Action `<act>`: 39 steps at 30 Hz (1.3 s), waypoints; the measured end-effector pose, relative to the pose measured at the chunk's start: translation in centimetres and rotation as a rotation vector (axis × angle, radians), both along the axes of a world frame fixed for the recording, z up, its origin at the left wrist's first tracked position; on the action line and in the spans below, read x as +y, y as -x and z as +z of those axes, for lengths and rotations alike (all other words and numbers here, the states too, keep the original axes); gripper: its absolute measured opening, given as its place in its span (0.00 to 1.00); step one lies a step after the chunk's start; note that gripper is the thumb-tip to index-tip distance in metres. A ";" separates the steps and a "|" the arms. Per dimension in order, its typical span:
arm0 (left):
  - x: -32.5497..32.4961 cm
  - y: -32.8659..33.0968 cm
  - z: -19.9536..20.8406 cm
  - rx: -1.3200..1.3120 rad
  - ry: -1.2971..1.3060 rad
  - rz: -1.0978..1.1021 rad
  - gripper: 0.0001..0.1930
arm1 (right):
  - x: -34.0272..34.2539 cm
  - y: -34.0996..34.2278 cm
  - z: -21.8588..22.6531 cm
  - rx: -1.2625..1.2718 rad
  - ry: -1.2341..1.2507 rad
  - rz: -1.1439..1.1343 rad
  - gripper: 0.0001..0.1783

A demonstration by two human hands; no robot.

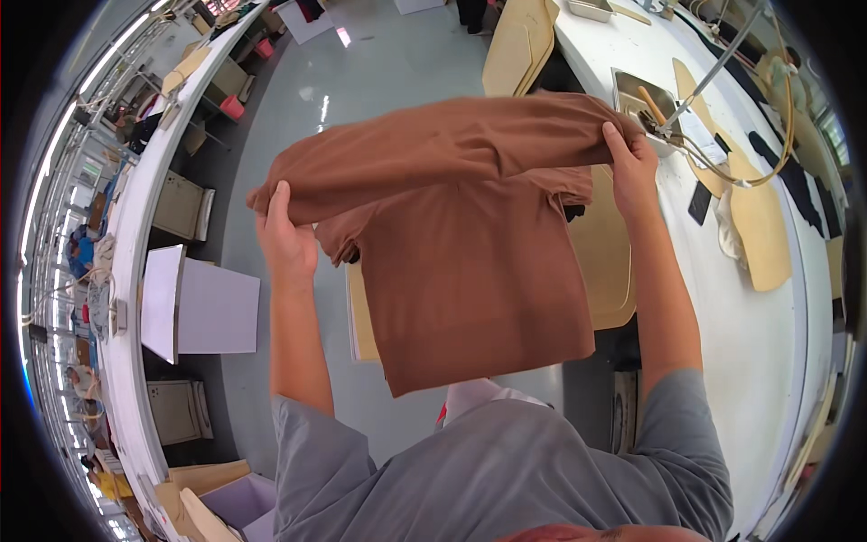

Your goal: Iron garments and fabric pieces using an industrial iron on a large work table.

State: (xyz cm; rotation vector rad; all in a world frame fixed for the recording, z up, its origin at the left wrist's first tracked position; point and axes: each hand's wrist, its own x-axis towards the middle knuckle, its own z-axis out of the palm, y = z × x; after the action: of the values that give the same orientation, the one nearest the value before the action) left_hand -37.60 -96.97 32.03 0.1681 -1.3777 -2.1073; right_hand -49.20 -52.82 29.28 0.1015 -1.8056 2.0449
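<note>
My left hand (289, 242) and right hand (635, 170) each pinch, thumb on top, one end of the upper fold of a brown short-sleeved top (479, 280), stretched in the air before me, left of the white table (700, 334). Should one pinch slacken, that corner could drop and crease; uneven pulling might skew the fabric.

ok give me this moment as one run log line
left hand: gripping one end of brown garment | right hand: gripping other end | garment: held up between hands | person's right: white table
</note>
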 end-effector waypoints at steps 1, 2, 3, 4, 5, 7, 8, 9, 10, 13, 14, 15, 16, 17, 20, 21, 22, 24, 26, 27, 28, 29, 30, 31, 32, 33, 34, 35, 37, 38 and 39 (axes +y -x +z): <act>-0.6 0.8 -1.3 0.015 0.006 -0.026 0.13 | -0.3 1.1 -1.1 0.036 -0.037 -0.014 0.22; -1.0 1.3 -3.1 0.006 -0.008 -0.030 0.13 | -0.4 1.6 -2.6 0.006 -0.046 -0.030 0.22; -0.9 1.5 -5.3 -0.123 -0.075 -0.016 0.15 | -0.2 1.7 -4.5 -0.192 -0.104 -0.076 0.23; -1.2 1.4 -7.3 -0.190 -0.128 -0.039 0.18 | -0.2 1.7 -6.6 -0.321 -0.142 -0.091 0.25; -1.4 1.3 -9.2 -0.439 -0.087 -0.014 0.18 | -1.0 1.9 -9.1 -0.388 -0.271 -0.117 0.26; -1.6 0.7 -12.5 -0.629 -0.045 -0.032 0.19 | -1.2 1.4 -13.0 -0.727 -0.279 0.015 0.26; -1.7 -0.1 -13.4 -0.853 0.320 0.015 0.18 | -1.0 0.9 -14.4 -0.649 -0.528 -0.089 0.24; -2.0 -0.5 -14.0 -1.087 0.668 0.038 0.18 | -1.1 0.7 -15.5 -0.637 -0.780 -0.211 0.21; -2.4 -0.3 -14.3 -0.984 0.748 0.197 0.17 | -0.9 1.1 -16.0 -0.381 -0.827 -0.286 0.20; -3.5 3.0 -14.3 -0.874 0.921 0.207 0.17 | -1.3 4.1 -15.9 -0.233 -0.897 -0.227 0.18; -3.9 5.7 -14.5 -0.738 1.038 0.123 0.17 | -2.1 6.2 -15.8 -0.128 -0.884 -0.099 0.19; -4.1 8.6 -15.1 -0.842 1.064 0.026 0.18 | -3.3 8.4 -16.0 -0.333 -0.881 -0.016 0.21; -4.3 11.6 -15.9 -0.879 1.073 -0.047 0.19 | -4.1 10.7 -16.0 -0.365 -0.847 0.096 0.23; -4.5 14.4 -16.9 -1.043 1.137 -0.101 0.23 | -5.3 13.3 -16.3 -0.443 -0.966 0.133 0.25; -5.9 21.2 -20.6 -1.351 1.208 -0.209 0.26 | -7.5 18.9 -18.2 -0.537 -1.078 0.143 0.26; -6.4 22.6 -21.7 -1.407 1.152 -0.207 0.28 | -8.1 20.3 -18.9 -0.616 -0.967 0.110 0.26; -6.9 23.8 -22.7 -1.376 1.173 -0.175 0.28 | -8.6 21.4 -19.6 -0.691 -0.857 0.078 0.26; -7.5 24.9 -24.0 -1.351 0.731 -0.291 0.26 | -9.2 22.3 -20.7 -0.848 -0.631 0.021 0.25; -7.7 25.3 -24.2 -1.312 0.543 -0.325 0.24 | -9.4 22.4 -21.3 -0.833 -0.610 0.028 0.23; -7.6 25.3 -24.1 -1.274 0.502 -0.324 0.23 | -9.6 22.3 -21.3 -0.802 -0.591 0.027 0.22; -7.3 25.3 -23.7 -1.233 0.465 -0.323 0.21 | -9.8 22.1 -21.1 -0.769 -0.569 0.024 0.20; -7.0 25.2 -23.1 -1.211 0.447 -0.321 0.21 | -10.0 22.0 -20.7 -0.736 -0.548 0.021 0.18; -6.6 25.1 -22.4 -1.190 0.429 -0.321 0.20 | -10.2 21.8 -20.2 -0.702 -0.528 0.018 0.17; -6.2 24.9 -21.6 -1.106 0.433 -0.261 0.19 | -10.4 21.6 -19.4 -0.664 -0.502 0.006 0.15; -5.9 24.5 -20.6 -1.021 0.437 -0.206 0.17 | -10.6 21.3 -18.5 -0.668 -0.503 0.012 0.15; -5.4 24.1 -19.6 -0.937 0.436 -0.156 0.16 | -10.6 20.9 -17.3 -0.457 -0.775 -0.026 0.13; -5.1 23.2 -18.5 -0.861 0.451 -0.158 0.15 | -10.6 20.2 -16.0 -0.315 -1.062 -0.075 0.12; -4.6 22.3 -17.3 -0.784 0.465 -0.162 0.14 | -10.5 19.3 -14.5 -0.072 -1.013 -0.053 0.11; -4.2 19.5 -14.6 -0.725 0.492 -0.241 0.13 | -9.7 16.2 -11.2 0.066 -0.992 -0.050 0.10; -3.8 17.5 -13.4 -0.594 0.341 -0.203 0.15 | -8.8 14.1 -9.3 0.017 -0.932 -0.007 0.09; -3.3 15.2 -12.3 -0.450 0.180 -0.167 0.18 | -7.9 11.8 -7.4 -0.024 -0.867 0.036 0.08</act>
State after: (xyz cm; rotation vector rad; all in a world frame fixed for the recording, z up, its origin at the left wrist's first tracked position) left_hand -52.79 -100.26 19.76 0.4934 -1.8916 -2.1475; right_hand -61.03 -60.74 21.90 0.3497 -2.5778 1.1423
